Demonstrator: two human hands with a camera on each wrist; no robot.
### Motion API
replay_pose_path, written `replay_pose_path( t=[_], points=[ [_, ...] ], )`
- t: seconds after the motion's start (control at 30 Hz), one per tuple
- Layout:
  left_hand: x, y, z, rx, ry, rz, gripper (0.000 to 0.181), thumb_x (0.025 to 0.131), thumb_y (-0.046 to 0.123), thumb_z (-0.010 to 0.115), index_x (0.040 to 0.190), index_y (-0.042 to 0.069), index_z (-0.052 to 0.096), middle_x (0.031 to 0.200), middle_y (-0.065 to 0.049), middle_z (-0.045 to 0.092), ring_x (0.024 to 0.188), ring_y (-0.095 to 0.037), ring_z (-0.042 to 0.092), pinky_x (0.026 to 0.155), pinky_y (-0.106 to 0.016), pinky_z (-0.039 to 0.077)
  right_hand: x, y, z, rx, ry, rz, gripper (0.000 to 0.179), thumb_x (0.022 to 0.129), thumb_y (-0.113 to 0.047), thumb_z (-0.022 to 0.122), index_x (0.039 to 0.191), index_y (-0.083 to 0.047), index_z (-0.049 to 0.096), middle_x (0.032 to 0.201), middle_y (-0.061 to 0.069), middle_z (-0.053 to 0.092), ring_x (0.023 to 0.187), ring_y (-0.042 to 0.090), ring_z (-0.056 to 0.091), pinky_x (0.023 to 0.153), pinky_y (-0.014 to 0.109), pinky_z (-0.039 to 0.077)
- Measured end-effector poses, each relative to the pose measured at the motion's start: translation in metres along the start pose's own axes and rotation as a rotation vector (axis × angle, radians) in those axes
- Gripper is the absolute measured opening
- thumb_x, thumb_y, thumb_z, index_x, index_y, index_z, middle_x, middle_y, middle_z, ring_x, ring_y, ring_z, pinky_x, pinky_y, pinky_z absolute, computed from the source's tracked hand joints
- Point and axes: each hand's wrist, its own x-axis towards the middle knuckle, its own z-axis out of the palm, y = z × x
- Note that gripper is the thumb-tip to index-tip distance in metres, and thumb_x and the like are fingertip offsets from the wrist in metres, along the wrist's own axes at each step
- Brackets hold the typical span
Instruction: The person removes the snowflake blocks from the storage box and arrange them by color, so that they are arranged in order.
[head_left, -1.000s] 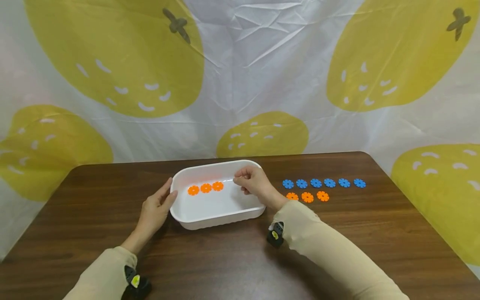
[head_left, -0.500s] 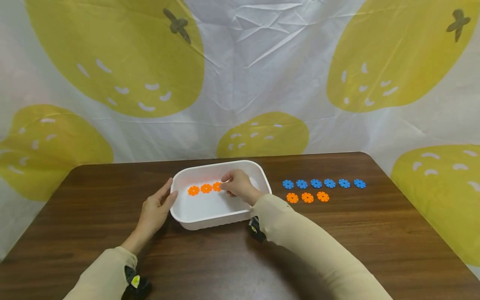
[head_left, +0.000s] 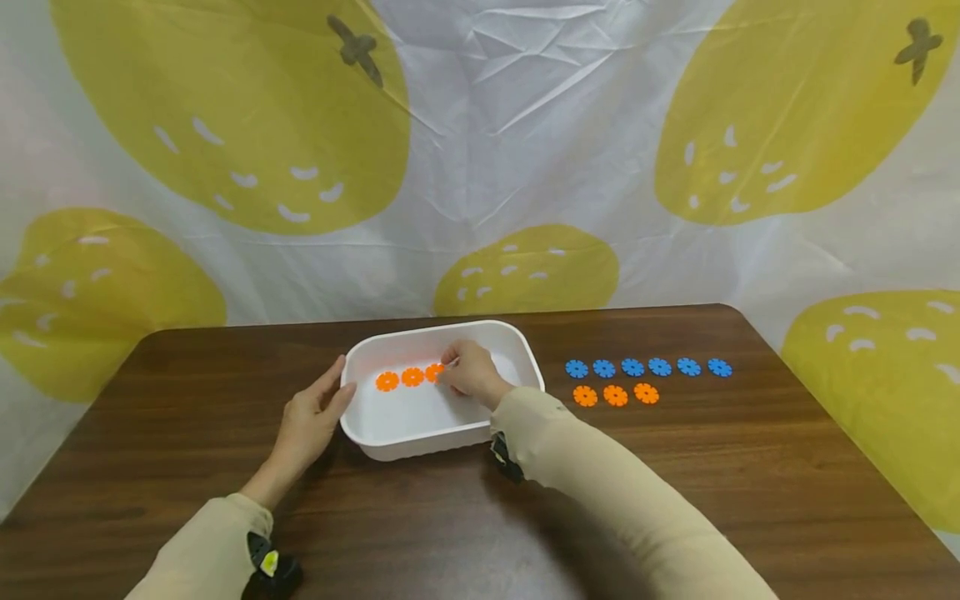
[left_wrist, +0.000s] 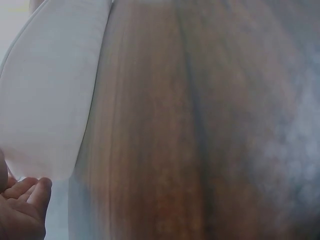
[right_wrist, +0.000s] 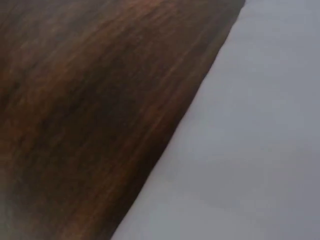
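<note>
My left hand [head_left: 307,423] holds the left end of a white plastic tray [head_left: 431,432], thumb at the rim; in the left wrist view its curled fingers [left_wrist: 37,197] meet the tray's end. Inside lie orange snowflake building discs: a left disc [head_left: 387,382], a middle disc [head_left: 412,377] and a right disc [head_left: 432,372]. My right hand [head_left: 472,372] reaches in over the tray's near right side and pinches at the right disc, whose right part its fingertips cover. The right wrist view shows only the tray's outer wall [right_wrist: 240,150] and tabletop.
Right of the tray, several blue snowflake discs [head_left: 632,367] lie in a row on the brown wooden table [head_left: 750,467]. In front of them is a shorter row of three orange discs [head_left: 616,396]. A fruit-print curtain [head_left: 480,150] hangs behind the table's back edge.
My right hand has moved left from the tray's right end to the rightmost orange disc inside. The left hand and the tray have stayed in place.
</note>
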Motion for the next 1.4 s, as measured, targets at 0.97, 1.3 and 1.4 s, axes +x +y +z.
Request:
replay_pose_path(
  t=[0.97, 1.3, 1.4],
  points=[
    [0.0001, -0.0019, 0.0028, -0.011, 0.031, 0.007, 0.049, 0.096, 0.023, 0.056, 0.140, 0.005, 0.044, 0.136, -0.018, 0.047, 0.124, -0.035, 0.048, 0.101, -0.047, 0.041, -0.0013, -0.0037, 0.0025, -0.246, 0.047, -0.096, 0.022, 0.074, -0.005, 0.074, 0.092, 0.000, 0.061, 0.086, 0.010, 0.063, 0.075, 0.022, 0.052, 0.067, 0.028, 0.042],
    [-0.0003, -0.0005, 0.0019, -0.006, 0.017, -0.003, 0.049, 0.096, 0.024, 0.055, 0.140, 0.006, 0.044, 0.134, -0.020, 0.049, 0.122, -0.035, 0.051, 0.098, -0.047, 0.044, -0.0010, -0.0003, 0.0038, -0.227, 0.038, -0.097, 0.026, 0.073, -0.006, 0.076, 0.090, 0.000, 0.058, 0.083, 0.009, 0.060, 0.074, 0.021, 0.050, 0.067, 0.027, 0.042],
    [-0.0001, -0.0004, 0.0017, -0.009, 0.013, -0.006, 0.049, 0.096, 0.024, 0.055, 0.140, 0.006, 0.044, 0.135, -0.020, 0.049, 0.122, -0.035, 0.051, 0.099, -0.047, 0.044, -0.0016, 0.0001, 0.0041, -0.217, 0.043, -0.099, 0.026, 0.072, -0.006, 0.076, 0.089, 0.000, 0.058, 0.082, 0.009, 0.059, 0.073, 0.020, 0.050, 0.065, 0.026, 0.041]
  ],
)
